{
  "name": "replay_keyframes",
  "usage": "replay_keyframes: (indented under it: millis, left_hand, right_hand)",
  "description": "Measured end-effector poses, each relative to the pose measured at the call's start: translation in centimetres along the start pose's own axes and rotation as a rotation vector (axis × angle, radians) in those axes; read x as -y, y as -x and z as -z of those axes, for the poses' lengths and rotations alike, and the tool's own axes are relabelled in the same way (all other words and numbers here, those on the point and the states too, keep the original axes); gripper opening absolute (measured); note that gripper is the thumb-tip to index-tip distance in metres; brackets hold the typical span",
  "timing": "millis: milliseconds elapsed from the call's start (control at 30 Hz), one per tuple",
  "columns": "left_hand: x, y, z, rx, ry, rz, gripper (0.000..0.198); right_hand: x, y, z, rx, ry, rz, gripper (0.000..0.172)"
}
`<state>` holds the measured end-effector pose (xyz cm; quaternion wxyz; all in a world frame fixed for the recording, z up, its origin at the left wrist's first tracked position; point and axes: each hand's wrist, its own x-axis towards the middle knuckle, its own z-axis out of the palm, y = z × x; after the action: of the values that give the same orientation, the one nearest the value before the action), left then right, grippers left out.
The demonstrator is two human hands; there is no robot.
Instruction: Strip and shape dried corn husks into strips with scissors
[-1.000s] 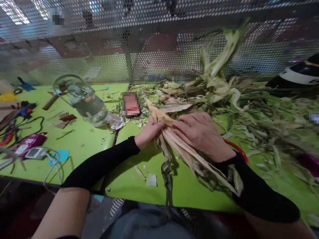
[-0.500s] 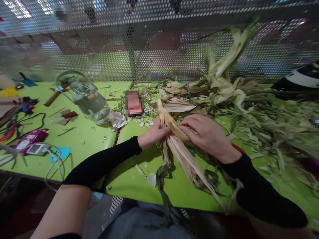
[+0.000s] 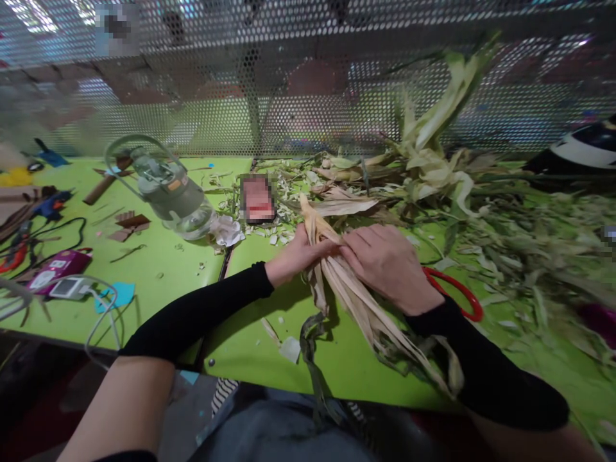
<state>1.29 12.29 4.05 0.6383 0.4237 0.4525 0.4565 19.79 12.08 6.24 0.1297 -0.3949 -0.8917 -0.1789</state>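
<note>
A bundle of pale dry corn husks (image 3: pixel 357 305) hangs over the green table, its narrow yellowish tip pointing away from me and its loose ends spreading toward the front edge. My left hand (image 3: pixel 294 255) is closed round the upper part, thumb across the front. Just below and to the right, my right hand (image 3: pixel 392 262) is closed on the same husks, with its fingertips close to the left thumb. Its fingers partly cover the bundle. A dark, withered strip (image 3: pixel 312 353) dangles beneath. Beside my right wrist lies a red loop-shaped handle (image 3: pixel 459 292), partly hidden by the sleeve.
Husk scraps (image 3: pixel 520 263) cover the right side, with larger husks (image 3: pixel 423 160) piled behind. A clear bottle (image 3: pixel 176 192), crumpled paper (image 3: pixel 226 230) and a blurred-out rectangular object (image 3: pixel 258 199) stand or lie left of centre. Cables and a purple box (image 3: pixel 60 271) lie far left. Perforated metal (image 3: pixel 202 122) borders the back.
My right hand has moved left and closed on the husks near my left thumb. The loose husk ends have swung slightly right, and more of the red loop shows.
</note>
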Motion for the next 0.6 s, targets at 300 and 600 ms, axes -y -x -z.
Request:
replay_keyframes:
  millis: [300,600]
  left_hand:
    - [0.5,-0.8,1.4,0.221,-0.114,0.025,0.059]
    - [-0.7,-0.1,1.5,0.387,-0.029,0.245,0.058]
  right_hand:
    - [-3.6,0.0,1.7,0.181,-0.828,-0.508,0.048]
    - [-4.4,0.4,1.4,0.186,-1.128,-0.682,0.061]
